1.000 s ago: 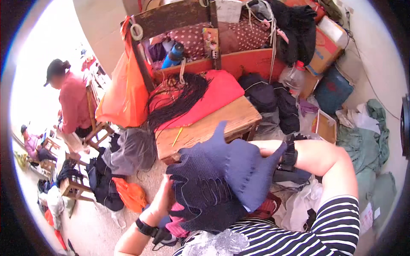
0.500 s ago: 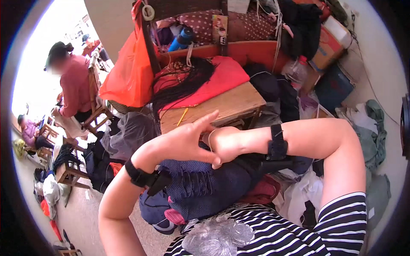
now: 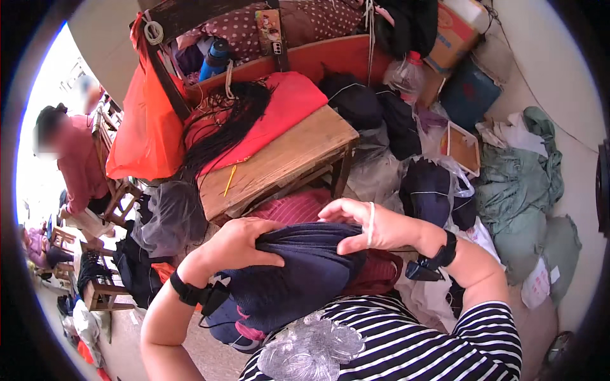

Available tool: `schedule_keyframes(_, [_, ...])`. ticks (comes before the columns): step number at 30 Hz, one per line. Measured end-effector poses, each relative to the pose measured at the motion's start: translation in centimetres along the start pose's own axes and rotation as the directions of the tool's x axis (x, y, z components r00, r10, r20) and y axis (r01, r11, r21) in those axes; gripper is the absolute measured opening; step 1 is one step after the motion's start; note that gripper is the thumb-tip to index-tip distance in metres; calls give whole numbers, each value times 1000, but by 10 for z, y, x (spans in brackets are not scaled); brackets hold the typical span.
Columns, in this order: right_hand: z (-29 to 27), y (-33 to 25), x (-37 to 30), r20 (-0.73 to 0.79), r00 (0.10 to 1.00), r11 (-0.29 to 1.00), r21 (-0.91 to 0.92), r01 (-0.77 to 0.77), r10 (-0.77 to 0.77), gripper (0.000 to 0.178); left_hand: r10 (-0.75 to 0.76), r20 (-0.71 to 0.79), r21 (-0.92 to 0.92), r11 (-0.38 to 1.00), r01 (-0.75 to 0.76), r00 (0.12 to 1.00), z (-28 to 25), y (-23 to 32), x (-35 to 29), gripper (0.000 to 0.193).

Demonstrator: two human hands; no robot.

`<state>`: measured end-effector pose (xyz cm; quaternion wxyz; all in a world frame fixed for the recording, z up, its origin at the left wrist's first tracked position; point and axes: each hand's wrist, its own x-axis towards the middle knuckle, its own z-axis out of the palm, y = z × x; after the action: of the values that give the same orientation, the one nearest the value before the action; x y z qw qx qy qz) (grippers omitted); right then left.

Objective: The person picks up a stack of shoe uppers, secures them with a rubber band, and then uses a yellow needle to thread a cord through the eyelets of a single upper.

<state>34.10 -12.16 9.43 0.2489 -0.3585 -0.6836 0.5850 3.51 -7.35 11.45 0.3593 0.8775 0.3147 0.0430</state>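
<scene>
A bundle of dark navy knitted cloth (image 3: 305, 267) lies across my lap, its upper edge gathered in folds. My left hand (image 3: 238, 247) grips the left end of those folds, thumb in front and fingers behind. At the right end, my right hand (image 3: 375, 228) curls round the folds with its thumb on the near side; some fingertips are hidden behind the cloth. A pale elastic band (image 3: 371, 223) circles my right hand across the palm. Maroon cloth (image 3: 376, 274) shows under the bundle on the right.
Ahead stands a wooden bench (image 3: 292, 152) bearing red cloth (image 3: 298, 92), black cords (image 3: 238, 117) and a yellow pencil (image 3: 230, 180). An orange-red bag (image 3: 146, 133) hangs at left. Dark bundles (image 3: 427, 184) and green cloth (image 3: 518, 190) lie at right. Another person (image 3: 82, 159) sits far left.
My hands have come apart; earlier the left was at the band on the right. Now both hold the navy cloth's gathered edge. The view has shifted, so the bench appears further left.
</scene>
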Motion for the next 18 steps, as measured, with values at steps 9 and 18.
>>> schedule_keyframes(9, [48,69,-31,-66,997,948,318,-7,30,120,-176,-162,-220,966,139,971,14,-41,2,64])
schedule_keyframes(18, [36,26,29,-507,859,966,179,187,-72,47,-526,-191,-541,761,358,829,-10,-29,-6,50])
